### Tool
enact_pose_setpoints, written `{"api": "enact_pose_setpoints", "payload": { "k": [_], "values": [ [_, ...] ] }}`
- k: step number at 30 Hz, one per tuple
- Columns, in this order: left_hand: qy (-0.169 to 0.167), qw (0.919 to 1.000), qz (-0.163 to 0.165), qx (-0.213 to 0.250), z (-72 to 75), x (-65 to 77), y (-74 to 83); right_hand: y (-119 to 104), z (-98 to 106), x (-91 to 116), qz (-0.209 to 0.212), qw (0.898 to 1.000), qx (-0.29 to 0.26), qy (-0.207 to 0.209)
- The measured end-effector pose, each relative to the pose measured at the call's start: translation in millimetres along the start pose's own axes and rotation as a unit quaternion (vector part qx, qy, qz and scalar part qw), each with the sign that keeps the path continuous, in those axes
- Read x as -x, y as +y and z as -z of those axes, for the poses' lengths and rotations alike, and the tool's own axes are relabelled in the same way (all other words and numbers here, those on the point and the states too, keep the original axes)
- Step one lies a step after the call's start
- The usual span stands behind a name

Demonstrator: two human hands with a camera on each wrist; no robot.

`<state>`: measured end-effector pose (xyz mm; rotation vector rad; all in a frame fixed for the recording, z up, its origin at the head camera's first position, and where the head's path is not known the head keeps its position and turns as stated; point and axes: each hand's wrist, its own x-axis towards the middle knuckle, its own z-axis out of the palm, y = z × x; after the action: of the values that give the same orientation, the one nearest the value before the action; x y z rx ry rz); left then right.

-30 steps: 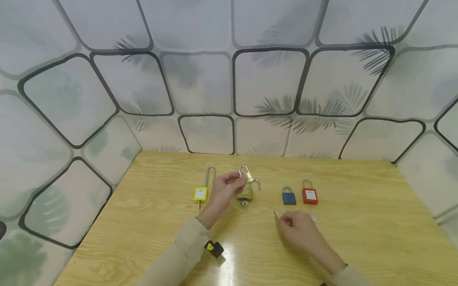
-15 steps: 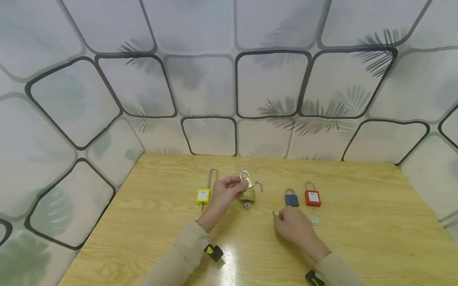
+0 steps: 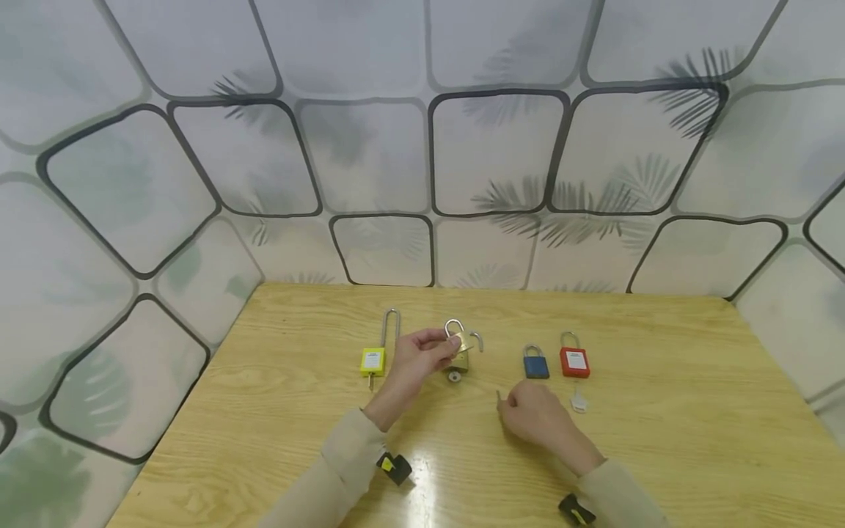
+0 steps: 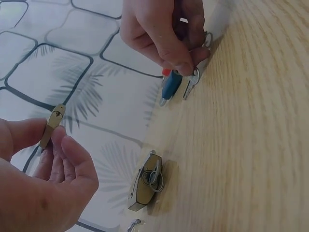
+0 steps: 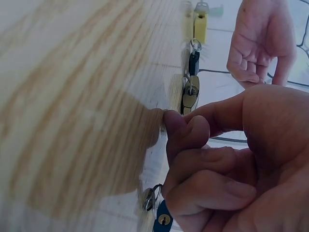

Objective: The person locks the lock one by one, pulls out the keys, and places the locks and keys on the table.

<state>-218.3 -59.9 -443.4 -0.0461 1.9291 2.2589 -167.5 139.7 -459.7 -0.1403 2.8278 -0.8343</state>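
Above the wood-grained worktop (image 3: 660,440), my left fingers (image 4: 77,154) pinch the small brass padlock (image 4: 52,123), likely light, rigid and slick, best held by its flat sides with the keyhole (image 4: 57,114) clear, while my right fingers (image 5: 207,193) pinch a key (image 4: 191,83) near the blue padlock (image 3: 536,367).

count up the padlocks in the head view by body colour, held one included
Brass-coloured metal padlocks, one held, one on the wooden table: 2
Yellow padlock with long silver shackle: 1
Blue padlock with silver shackle: 1
Red padlock with white label: 1
Total: 5
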Motion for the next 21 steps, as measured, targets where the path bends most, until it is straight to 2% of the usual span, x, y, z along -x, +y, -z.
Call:
{"api": "enact_pose_setpoints", "payload": {
  "k": [9,13,18,21],
  "values": [
    [-0.016,0.9994,-0.013,-0.026,-2.9,0.9,-3.5,2,2,2,0.009,1.000,-0.005,0.006],
    [-0.013,0.9969,-0.026,-0.073,-5.4,1.0,-3.3,4,7,6,0.016,1.000,-0.013,0.013],
    [-0.015,0.9849,-0.059,-0.162,-12.0,0.8,-5.3,7,25,11,0.041,0.998,-0.024,0.039],
    [-0.031,0.9714,-0.078,-0.222,-17.4,-1.1,-6.8,9,37,14,0.045,0.997,-0.027,0.058]
  ]
}}
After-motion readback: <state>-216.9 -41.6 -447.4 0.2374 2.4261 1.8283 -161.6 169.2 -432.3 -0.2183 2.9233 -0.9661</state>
